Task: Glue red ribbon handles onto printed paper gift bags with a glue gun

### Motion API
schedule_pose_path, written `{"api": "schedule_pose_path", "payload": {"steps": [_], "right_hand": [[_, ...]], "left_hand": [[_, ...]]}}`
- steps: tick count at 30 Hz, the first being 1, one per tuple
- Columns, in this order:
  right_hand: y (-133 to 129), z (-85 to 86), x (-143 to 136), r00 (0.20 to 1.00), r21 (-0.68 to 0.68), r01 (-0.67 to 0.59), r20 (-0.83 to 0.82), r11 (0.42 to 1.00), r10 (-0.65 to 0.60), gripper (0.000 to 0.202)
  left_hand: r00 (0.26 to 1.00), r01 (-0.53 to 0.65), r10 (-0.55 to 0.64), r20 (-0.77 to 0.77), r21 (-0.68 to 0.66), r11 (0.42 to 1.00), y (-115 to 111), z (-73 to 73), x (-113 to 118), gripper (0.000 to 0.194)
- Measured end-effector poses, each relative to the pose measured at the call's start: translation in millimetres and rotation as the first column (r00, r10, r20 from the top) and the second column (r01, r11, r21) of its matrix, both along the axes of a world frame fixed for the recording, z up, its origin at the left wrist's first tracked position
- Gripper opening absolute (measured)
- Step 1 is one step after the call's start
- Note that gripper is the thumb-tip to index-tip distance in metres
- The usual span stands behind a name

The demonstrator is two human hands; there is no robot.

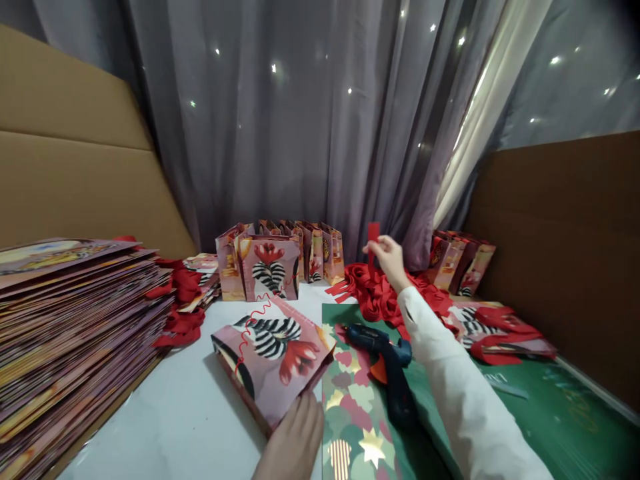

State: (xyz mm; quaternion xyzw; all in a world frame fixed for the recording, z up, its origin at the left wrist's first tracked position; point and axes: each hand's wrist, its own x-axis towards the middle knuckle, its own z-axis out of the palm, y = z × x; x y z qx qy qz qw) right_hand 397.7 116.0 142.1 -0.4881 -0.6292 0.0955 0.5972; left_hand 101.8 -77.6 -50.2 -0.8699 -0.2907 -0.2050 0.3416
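Note:
A pink paper gift bag (285, 347) with a zebra and a red flower lies on its broad side on the white table. At its near edge, my left hand (297, 437) holds it, fingers together and thumb hidden. A wavy red thread-like strand (244, 337) runs over the bag's left part. Farther off, my right hand (389, 257) pinches a strip of red ribbon (374, 232), raised over a heap of red ribbons (380, 293). A dark blue glue gun (385, 360) lies below my right forearm, its nozzle pointing left.
A tall stack of flat printed pieces (75, 320) stands at the left, with red ribbons beside it. Several upright gift bags (270, 267) line the back; more bags (457, 260) stand at right. Patterned paper (350, 413) lies under the glue gun. Cardboard walls (565, 247) flank the table.

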Motion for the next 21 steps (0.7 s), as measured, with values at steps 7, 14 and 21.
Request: {"api": "schedule_pose_path", "payload": {"steps": [7, 14, 21], "right_hand": [[-95, 44.6, -56, 0.711, 0.018, -0.577, -0.482, 0.817, 0.513, 0.031], [-114, -72.1, -126, 0.756, -0.633, -0.654, -0.552, 0.414, 0.352, 0.025], [-118, -135.8, -157, 0.84, -0.774, -0.529, -0.418, 0.348, 0.348, 0.028]], "left_hand": [[0.919, -0.393, 0.374, -0.125, -0.206, 0.896, 14, 1.8, -1, 0.052], [0.828, -0.497, 0.537, -0.161, -0.653, 0.572, 47, 59.0, 0, 0.06], [0.848, -0.357, 0.528, -0.046, -0.787, 0.504, 72, 69.3, -17, 0.037]]}}
